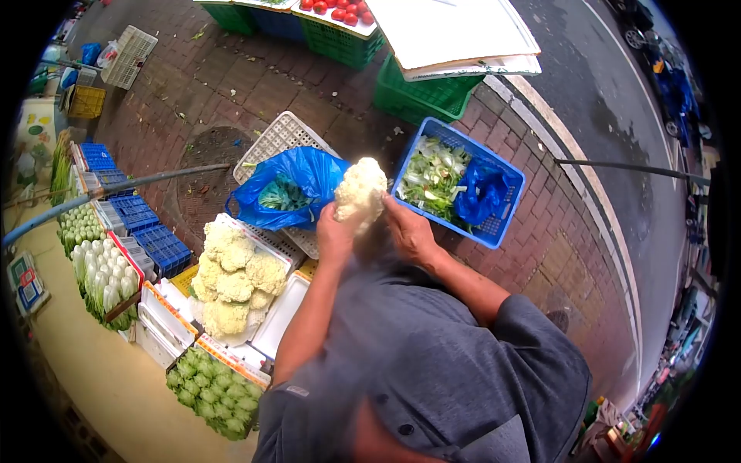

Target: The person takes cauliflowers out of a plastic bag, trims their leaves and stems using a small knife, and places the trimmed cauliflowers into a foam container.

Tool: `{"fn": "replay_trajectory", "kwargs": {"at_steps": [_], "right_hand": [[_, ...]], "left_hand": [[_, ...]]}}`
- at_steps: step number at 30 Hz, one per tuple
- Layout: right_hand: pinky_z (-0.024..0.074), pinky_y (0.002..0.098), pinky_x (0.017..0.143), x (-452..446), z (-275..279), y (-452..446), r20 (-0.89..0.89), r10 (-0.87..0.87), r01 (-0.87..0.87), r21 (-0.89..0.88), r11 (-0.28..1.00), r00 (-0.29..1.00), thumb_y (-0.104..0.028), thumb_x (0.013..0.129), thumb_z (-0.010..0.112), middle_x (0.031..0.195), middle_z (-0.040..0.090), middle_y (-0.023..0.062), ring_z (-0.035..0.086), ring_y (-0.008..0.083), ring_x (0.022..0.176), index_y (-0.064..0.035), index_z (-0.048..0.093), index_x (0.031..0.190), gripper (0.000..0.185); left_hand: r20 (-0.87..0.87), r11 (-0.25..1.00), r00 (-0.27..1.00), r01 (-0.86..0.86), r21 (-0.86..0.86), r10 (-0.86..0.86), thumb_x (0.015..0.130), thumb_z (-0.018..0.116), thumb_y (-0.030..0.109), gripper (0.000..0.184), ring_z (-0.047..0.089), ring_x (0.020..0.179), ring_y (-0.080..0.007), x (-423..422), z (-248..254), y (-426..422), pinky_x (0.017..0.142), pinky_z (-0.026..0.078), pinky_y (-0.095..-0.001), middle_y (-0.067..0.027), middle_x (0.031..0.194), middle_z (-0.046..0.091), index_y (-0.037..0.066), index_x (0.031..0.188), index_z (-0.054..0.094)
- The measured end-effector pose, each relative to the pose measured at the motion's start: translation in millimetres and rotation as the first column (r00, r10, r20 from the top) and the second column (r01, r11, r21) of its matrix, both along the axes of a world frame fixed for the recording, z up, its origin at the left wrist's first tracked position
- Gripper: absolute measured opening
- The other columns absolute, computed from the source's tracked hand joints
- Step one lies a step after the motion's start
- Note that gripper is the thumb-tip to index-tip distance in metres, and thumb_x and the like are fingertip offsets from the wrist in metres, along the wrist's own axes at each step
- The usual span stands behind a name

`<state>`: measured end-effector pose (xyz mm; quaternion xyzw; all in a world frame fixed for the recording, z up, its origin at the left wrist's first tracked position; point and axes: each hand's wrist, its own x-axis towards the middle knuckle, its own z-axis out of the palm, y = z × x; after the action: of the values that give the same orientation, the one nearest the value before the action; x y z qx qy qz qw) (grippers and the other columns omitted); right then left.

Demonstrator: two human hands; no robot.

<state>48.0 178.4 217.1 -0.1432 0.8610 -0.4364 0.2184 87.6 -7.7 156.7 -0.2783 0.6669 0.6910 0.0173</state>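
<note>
A pale cauliflower (361, 187) is held up in front of my body. My left hand (336, 234) is closed around its lower left side. At its right edge, my right hand (411, 233) has curled fingers pressed against the head; the fingertips are partly hidden. Just left of the hands lies a blue plastic bag (316, 174) with dark green leaves (284, 193) in its mouth. A blue crate (505, 220) with leaf trimmings (432, 174) and a crumpled blue bag (482, 193) stands to the right. More cauliflowers (231, 270) are piled at lower left.
Under the blue bag is a white plastic crate (282, 135). Green lettuces (216, 393) and white-stemmed greens (104, 270) fill boxes at left. Tomatoes (340, 11) sit on a green crate (340, 42) at the top. White boards (455, 35) lie over another green crate (421, 92).
</note>
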Motion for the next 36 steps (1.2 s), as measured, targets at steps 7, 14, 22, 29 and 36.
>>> {"fn": "replay_trajectory", "kwargs": {"at_steps": [7,14,22,29,36], "right_hand": [[0.0545,0.047,0.083,12,-39,2,-0.032,0.074,-0.074,-0.017,0.997,0.997,-0.023,0.098,0.062,0.111,0.068,0.0243,0.068,0.0411,0.101,-0.014,0.032,0.157,0.067],[0.0532,0.042,0.091,-2,-50,17,-0.211,-0.168,0.143,-0.129,0.981,0.963,-0.016,0.101,0.058,0.124,0.065,0.0277,0.066,0.0422,0.109,-0.0118,0.039,0.154,0.057],[0.05,0.0464,0.072,0,-55,37,0.12,-0.239,0.254,-0.13,0.958,0.963,-0.018,0.102,0.057,0.081,0.064,0.0204,0.064,0.0423,0.077,-0.0033,0.032,0.155,0.061],[0.0503,0.0415,0.076,13,-54,15,0.016,-0.112,0.114,-0.143,0.983,0.994,-0.019,0.101,0.059,0.088,0.063,0.0181,0.063,0.0344,0.08,-0.0053,0.032,0.157,0.064],[0.0515,0.04,0.091,-2,-52,7,-0.113,-0.012,0.003,-0.085,0.996,0.994,-0.018,0.102,0.057,0.111,0.068,0.0209,0.066,0.0365,0.1,-0.0077,0.031,0.158,0.063]], "left_hand": [[-0.007,1.0,1.0,0.008,-0.028,-0.008,0.079,0.086,0.02,0.041,0.067,0.094,-0.0229,0,4,-2,0.084,0.052,-0.0353,-0.015,0.107,0.069,-0.003,0.108,0.07],[0.034,0.989,0.998,-0.053,0.142,0.048,0.088,0.077,0.016,0.038,0.067,0.104,-0.0232,-1,7,-9,0.089,0.053,-0.0358,-0.0144,0.117,0.068,-0.002,0.119,0.065],[0.057,0.55,0.992,-0.112,0.828,0.115,0.097,0.069,0.03,0.065,0.053,0.133,-0.031,5,-10,-29,0.112,0.044,-0.0501,-0.0128,0.147,0.053,0.002,0.149,0.042],[0.037,0.486,0.991,-0.096,0.869,0.129,0.095,0.072,0.033,0.07,0.051,0.135,-0.0323,2,-1,-29,0.115,0.041,-0.0519,-0.0129,0.149,0.051,0.004,0.15,0.042],[0.003,0.531,0.993,-0.065,0.845,0.118,0.091,0.076,0.033,0.075,0.051,0.135,-0.0314,6,3,-28,0.115,0.042,-0.0505,-0.0122,0.148,0.052,0.005,0.151,0.041]]}}
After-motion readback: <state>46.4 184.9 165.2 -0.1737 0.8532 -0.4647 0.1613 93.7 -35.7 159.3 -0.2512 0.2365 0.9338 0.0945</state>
